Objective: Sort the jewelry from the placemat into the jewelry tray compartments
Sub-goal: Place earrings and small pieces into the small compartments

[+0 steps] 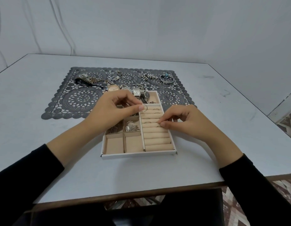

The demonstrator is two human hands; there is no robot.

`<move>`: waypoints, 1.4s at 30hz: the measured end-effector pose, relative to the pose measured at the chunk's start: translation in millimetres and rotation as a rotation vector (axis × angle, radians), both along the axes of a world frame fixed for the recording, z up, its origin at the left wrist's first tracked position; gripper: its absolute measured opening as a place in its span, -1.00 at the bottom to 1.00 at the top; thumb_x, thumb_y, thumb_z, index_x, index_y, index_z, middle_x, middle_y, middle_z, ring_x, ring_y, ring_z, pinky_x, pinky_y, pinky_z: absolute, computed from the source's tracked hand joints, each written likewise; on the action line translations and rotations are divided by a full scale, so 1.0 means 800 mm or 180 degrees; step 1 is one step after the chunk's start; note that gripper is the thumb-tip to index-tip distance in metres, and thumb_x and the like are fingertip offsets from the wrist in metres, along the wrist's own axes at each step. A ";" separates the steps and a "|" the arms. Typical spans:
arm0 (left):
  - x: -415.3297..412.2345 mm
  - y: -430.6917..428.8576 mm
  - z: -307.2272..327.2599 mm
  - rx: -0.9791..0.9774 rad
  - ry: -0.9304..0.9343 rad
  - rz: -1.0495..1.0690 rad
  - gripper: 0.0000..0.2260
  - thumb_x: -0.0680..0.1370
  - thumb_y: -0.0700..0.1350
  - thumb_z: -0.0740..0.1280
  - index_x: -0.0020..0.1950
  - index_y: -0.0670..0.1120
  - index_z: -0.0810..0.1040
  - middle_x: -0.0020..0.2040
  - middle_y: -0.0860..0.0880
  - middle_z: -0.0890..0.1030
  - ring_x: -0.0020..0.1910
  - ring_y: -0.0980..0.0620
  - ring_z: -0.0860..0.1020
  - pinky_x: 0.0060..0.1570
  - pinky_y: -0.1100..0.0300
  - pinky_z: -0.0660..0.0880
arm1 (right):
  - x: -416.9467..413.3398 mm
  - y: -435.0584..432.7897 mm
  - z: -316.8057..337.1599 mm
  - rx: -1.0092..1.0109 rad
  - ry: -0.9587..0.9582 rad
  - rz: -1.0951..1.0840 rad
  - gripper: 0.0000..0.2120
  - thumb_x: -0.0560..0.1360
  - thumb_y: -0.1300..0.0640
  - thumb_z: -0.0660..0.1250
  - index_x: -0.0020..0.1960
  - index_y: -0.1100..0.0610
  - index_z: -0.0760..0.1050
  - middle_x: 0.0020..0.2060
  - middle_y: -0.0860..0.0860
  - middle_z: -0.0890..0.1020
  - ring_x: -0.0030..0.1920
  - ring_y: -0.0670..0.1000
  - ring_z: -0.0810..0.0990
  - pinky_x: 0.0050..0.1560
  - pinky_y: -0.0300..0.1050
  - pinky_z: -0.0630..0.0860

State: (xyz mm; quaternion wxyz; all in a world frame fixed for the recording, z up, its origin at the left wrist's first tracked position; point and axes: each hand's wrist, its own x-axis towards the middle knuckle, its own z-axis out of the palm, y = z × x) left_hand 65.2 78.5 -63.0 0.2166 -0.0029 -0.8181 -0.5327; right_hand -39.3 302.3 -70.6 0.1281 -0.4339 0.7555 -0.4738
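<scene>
Jewelry point(148, 77) in a loose scatter of chains, rings and a bangle lies on the dark grey lace-cut placemat point(83, 98), well beyond both sets of fingertips. The white-walled, beige-lined jewelry tray point(138, 156) sits directly under them.

The left hand point(112, 110) pinches a thin metal hoop point(145, 107) between thumb and forefinger, above the far end of the beige padded rolls point(157, 141). The right hand point(182, 121) pinches what looks like a small ring point(159, 126) against a slot midway down those rolls.

The hoop is held by only a narrow pinch. If it slipped, it would likely drop among the rings already seated below the fingers, or bounce into a neighbouring cell. Pushing the small ring in askew could lift the rings in the adjoining slots. A pile of watches point(136, 92) leans over the tray wall just past the left fingertips, so a knuckle could tip them out.

On the wrist side of the right fingers, several rolls look free. Toward the left wrist, two square compartments point(114, 145) look free as well. The pale grey table point(223, 111) gives wide room outside both hands.
</scene>
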 end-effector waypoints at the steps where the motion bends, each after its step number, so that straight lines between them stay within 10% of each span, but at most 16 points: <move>1: 0.000 0.001 0.001 0.0004 -0.0002 -0.0003 -0.85 0.38 -0.05 0.53 -0.12 -0.09 0.69 -0.18 -0.02 0.70 -0.10 -0.12 0.64 0.00 -0.02 0.59 | 0.000 0.000 0.000 -0.0014 -0.0020 -0.0012 -0.92 0.40 0.23 0.50 -0.10 0.13 0.69 -0.18 0.07 0.67 -0.19 0.08 0.54 -0.09 0.05 0.46; 9: 0.000 0.000 0.001 0.0010 -0.0041 -0.0030 -0.85 0.40 -0.07 0.52 -0.11 -0.11 0.69 -0.18 -0.04 0.70 -0.12 -0.10 0.64 -0.04 0.09 0.59 | 0.000 -0.001 0.000 -0.0134 -0.0241 -0.0067 -0.90 0.40 0.25 0.50 -0.08 0.19 0.68 -0.18 0.16 0.68 -0.16 0.18 0.59 -0.08 0.03 0.51; 14: 0.000 0.000 0.003 0.0072 -0.0088 -0.0033 -0.91 0.41 -0.10 0.53 -0.14 -0.07 0.68 -0.19 -0.02 0.70 -0.17 0.04 0.62 -0.10 0.22 0.56 | -0.017 -0.004 -0.002 -0.0665 -0.0546 -0.0685 -0.88 0.49 0.25 0.41 0.02 0.18 0.65 -0.17 0.05 0.69 -0.19 -0.10 0.62 -0.10 -0.29 0.53; 22: 0.003 0.003 0.006 0.0061 -0.0351 -0.0194 -0.85 0.39 -0.06 0.53 -0.11 -0.09 0.70 -0.21 -0.07 0.71 -0.18 -0.03 0.69 -0.06 0.06 0.64 | -0.063 -0.012 -0.025 0.0611 0.0969 -0.1384 -0.62 0.57 0.06 0.29 0.37 0.06 0.43 0.27 -0.04 0.53 0.19 -0.12 0.45 0.10 -0.38 0.26; 33: 0.003 0.010 0.012 -0.0785 -0.0552 -0.0461 -0.90 0.38 -0.06 0.56 -0.16 -0.03 0.71 -0.19 0.05 0.71 -0.17 0.12 0.65 -0.11 0.36 0.52 | -0.064 -0.012 -0.031 0.1287 0.1088 -0.1086 -0.54 0.60 -0.08 0.18 0.45 0.05 0.33 0.47 -0.04 0.32 0.44 -0.01 0.31 0.41 -0.04 0.27; 42: -0.001 0.011 0.009 -0.1004 -0.0619 -0.0672 -0.92 0.39 -0.01 0.54 -0.16 0.04 0.73 -0.17 0.09 0.72 -0.14 0.09 0.67 -0.06 0.12 0.60 | -0.061 -0.012 -0.028 0.1263 0.1068 -0.1098 -0.56 0.60 -0.07 0.19 0.43 0.05 0.34 0.45 -0.04 0.35 0.41 0.01 0.35 0.37 0.02 0.33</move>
